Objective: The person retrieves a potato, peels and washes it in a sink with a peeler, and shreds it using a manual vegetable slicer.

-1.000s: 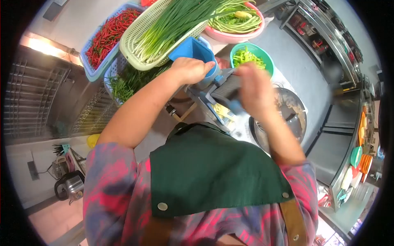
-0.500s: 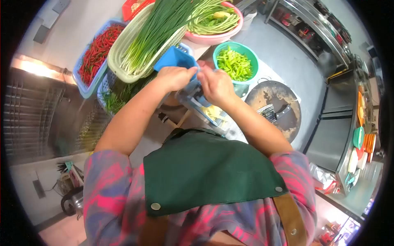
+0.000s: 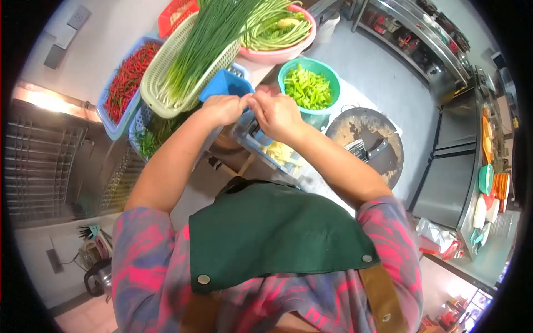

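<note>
My left hand and my right hand meet fingertip to fingertip, both closed in a pinch. What they hold between them, if anything, is hidden. Just behind my left hand sits a blue plastic container. Below my right hand is a blue-edged tray, partly covered, with pale cut pieces in it. A teal bowl of chopped green peppers stands just beyond my right hand.
A round chopping board with a cleaver on it lies to the right. Behind are a pale green basket of long green stalks, a blue basket of red chillies and a pink basin of long beans. Steel shelving stands farther back.
My hands have drawn closer together at the fingertips and sit slightly farther left in view. The surrounding things shift left too, as the camera moves.
</note>
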Demonstrator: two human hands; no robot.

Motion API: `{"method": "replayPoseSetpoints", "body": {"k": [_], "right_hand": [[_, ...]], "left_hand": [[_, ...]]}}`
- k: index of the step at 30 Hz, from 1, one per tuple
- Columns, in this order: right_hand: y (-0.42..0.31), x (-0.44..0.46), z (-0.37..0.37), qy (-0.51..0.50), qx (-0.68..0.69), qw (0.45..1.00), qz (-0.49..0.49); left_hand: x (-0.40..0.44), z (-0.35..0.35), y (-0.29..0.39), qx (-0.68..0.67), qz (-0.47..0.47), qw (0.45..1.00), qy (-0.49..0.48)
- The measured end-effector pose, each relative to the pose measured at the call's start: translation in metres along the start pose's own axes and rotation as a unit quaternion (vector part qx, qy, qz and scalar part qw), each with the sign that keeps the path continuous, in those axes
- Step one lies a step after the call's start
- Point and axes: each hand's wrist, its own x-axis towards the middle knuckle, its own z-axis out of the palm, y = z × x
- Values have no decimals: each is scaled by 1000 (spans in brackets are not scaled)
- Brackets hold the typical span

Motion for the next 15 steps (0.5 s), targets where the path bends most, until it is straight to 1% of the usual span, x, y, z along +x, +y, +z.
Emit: {"method": "replayPoseSetpoints", "body": {"k": [2,4,6,7,10,12,14,15], "right_hand": [[-14,12,-33,-23,-9,999,-22],[-42,24,-73,-5,-1,1000,3],[-56,27,-96,-12,19,1000,-1],[-57,28,-98,-13,28,1000,-1],[-37,18,-57,50,-30,998,15],[4,-7,2,35,-13,999,2],[4,0,0,5,1,1000,0],[-3,0,-9,11,-4,1000,4]], "left_hand": [[3,4,-3,-8,11,999,29],[-1,8,-4,-25,9,999,18],[0,2,-1,-34,27,999,8],[-2,-2,4,-19,2,1000,-4],[1,-1,6,-7,4,1000,-19],[3,2,7,-3,-1,1000,-23],[3,4,8,-8,-6,1000,0],[0,8,7,-16,-7,1000,11]]}}
